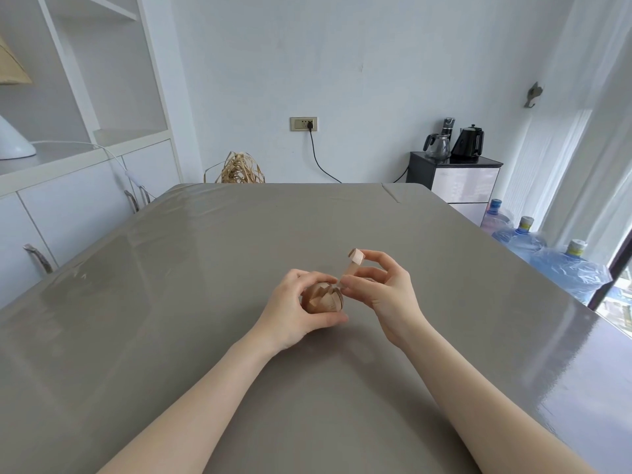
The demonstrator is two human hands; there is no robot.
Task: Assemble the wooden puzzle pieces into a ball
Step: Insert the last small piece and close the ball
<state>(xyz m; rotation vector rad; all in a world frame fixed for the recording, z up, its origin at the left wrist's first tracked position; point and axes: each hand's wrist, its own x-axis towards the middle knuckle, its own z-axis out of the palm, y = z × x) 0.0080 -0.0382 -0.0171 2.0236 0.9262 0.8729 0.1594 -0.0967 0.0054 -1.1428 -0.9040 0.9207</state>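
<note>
Over the middle of a grey surface (307, 234), a person's left hand (301, 313) cups a partly built wooden ball (319, 297) while the right hand (383, 289) pinches a pale wooden piece (352, 266), upright, at the ball's top.

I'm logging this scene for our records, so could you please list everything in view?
partly built ball: one, light brown wood, held over the near middle of the table
loose puzzle piece: one, pale wood, its lower end at the ball's top
table: one, grey, glossy
wall socket: one, beige, black cable plugged in
straw bundle: one, tan, behind the table's far edge
small cabinet: one, black and white, far right
kettles: two, one black, one glass, on the cabinet
water bottles: three, blue, right of the table
shelving: white, left wall
left hand: grips the ball
right hand: fingers pinch the loose piece
</note>
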